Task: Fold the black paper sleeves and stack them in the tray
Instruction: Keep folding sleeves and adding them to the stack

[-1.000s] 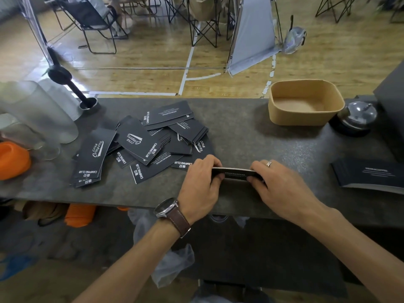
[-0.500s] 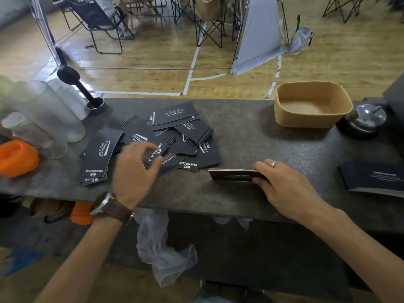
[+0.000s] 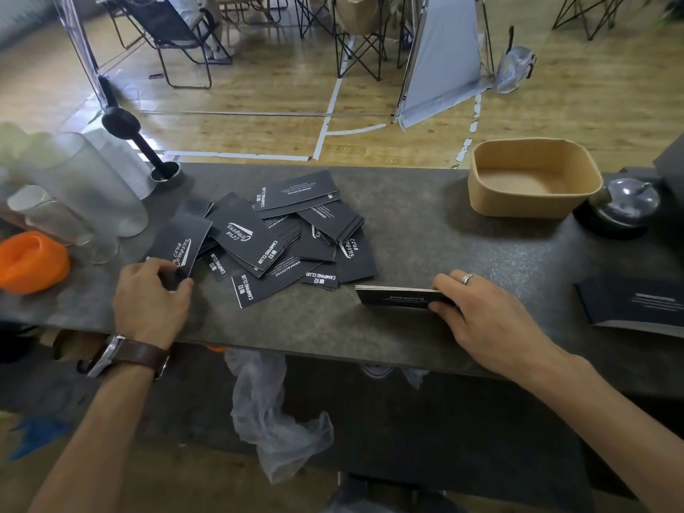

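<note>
Left hand (image 3: 153,298), with a brown-strapped watch (image 3: 127,355) on its wrist, reaches out over the near-left part of the counter (image 3: 425,231), its forearm coming up from the lower left. Its fingers are curled and its thumb lies opposite them, pinching the near corner of a sleeve (image 3: 181,244) at the left end of the pile; that sleeve lies flat, white script uppermost. Right hand (image 3: 481,320), with a ring (image 3: 466,278) on one finger, comes in from the lower right with its back turned up. Its fingers wrap over the right end of a stack (image 3: 398,296) and its thumb presses the near side, so it grasps the stack, which stands on its long edge on the counter near the front, well apart from the left hand. Between the two hands, a little farther back, lies the pile (image 3: 281,238) of loose black sleeves, overlapping at many angles. A tan tray (image 3: 533,205) sits at the far right of the counter, well apart from both hands, with nothing visible inside it. Beside it to the right is a metal bell (image 3: 629,201), and a black booklet (image 3: 636,303) lies near the right edge. Frosted cups (image 3: 89,187) and an orange lid (image 3: 31,261) stand at the far left.
</note>
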Demonstrator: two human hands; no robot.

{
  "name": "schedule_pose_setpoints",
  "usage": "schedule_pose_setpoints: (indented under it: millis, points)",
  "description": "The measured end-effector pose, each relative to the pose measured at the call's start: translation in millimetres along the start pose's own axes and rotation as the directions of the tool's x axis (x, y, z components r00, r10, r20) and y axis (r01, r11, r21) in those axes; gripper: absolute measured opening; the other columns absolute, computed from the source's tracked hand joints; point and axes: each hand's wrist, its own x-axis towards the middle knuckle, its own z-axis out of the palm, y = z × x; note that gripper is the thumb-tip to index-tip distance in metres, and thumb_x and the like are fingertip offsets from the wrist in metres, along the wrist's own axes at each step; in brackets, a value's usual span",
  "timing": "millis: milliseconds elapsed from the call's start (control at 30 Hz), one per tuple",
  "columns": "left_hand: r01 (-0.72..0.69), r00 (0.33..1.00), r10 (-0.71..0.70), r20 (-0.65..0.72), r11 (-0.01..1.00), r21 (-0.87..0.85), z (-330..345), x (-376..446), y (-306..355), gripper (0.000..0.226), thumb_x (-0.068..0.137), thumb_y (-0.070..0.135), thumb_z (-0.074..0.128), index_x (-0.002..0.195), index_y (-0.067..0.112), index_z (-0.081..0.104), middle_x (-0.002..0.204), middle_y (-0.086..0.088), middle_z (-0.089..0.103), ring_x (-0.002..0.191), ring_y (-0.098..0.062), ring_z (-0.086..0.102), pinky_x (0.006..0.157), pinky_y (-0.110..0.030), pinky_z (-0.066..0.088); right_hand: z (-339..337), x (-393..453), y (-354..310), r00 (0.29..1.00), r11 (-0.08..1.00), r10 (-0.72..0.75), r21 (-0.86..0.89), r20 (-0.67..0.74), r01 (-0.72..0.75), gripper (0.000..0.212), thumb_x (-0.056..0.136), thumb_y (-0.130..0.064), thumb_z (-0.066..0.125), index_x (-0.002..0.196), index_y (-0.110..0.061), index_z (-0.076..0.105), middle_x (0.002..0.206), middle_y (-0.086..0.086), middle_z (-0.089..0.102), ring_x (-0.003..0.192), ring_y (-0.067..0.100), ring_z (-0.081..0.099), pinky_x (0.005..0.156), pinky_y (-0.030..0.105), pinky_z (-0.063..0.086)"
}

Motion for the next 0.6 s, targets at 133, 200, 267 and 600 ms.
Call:
schedule_pose_setpoints:
  millis: [133, 200, 267, 600]
  points:
    - [0.041, 0.999, -0.041, 0.022, 0.998, -0.037, -5, 3, -2, 0.026, 0.076, 0.018, 0.078, 0.097, 0.011, 0.065, 0.099, -0.021, 0.066, 0.099, -0.040, 0.058, 0.085, -0.046, 0.046, 0, 0, 1, 1.000, 1.000, -0.003, -0.002, 0.011, 0.003, 0.011, 0.098, -0.031, 0.052, 0.095, -0.020, 0.051, 0.085, -0.008, 0.048, 0.077, 0.014, 0.049, 0.066, 0.043, 0.051]
    - [0.101, 0.995, -0.098, 0.034, 0.990, -0.098, -8, 5, -3, 0.038, 0.073, 0.023, 0.082, 0.103, 0.013, 0.061, 0.107, -0.017, 0.066, 0.104, -0.036, 0.060, 0.087, -0.046, 0.047, 0, 0, 1, 1.000, 1.000, -0.004, -0.002, 0.014, 0.004, 0.011, 0.098, -0.031, 0.052, 0.096, -0.020, 0.051, 0.085, -0.008, 0.048, 0.079, 0.014, 0.049, 0.067, 0.044, 0.051]
    - [0.152, 0.987, -0.142, 0.075, 0.978, -0.143, -10, 7, -5, 0.049, 0.069, 0.028, 0.085, 0.107, 0.015, 0.057, 0.111, -0.014, 0.065, 0.105, -0.031, 0.061, 0.087, -0.044, 0.048, -1, 0, 1, 1.000, 1.000, -0.005, -0.004, 0.014, 0.005, 0.010, 0.099, -0.031, 0.052, 0.097, -0.021, 0.051, 0.086, -0.008, 0.048, 0.079, 0.014, 0.049, 0.066, 0.043, 0.051]
    - [0.225, 0.961, -0.209, 0.181, 0.972, -0.072, -19, 20, -1, 0.076, 0.062, 0.035, 0.090, 0.118, 0.005, 0.049, 0.121, -0.018, 0.056, 0.115, -0.035, 0.052, 0.089, -0.047, 0.045, -1, 0, 0, 1.000, 1.000, -0.005, -0.008, 0.009, 0.005, 0.010, 0.099, -0.030, 0.052, 0.098, -0.020, 0.051, 0.087, -0.007, 0.048, 0.081, 0.016, 0.049, 0.066, 0.042, 0.048]
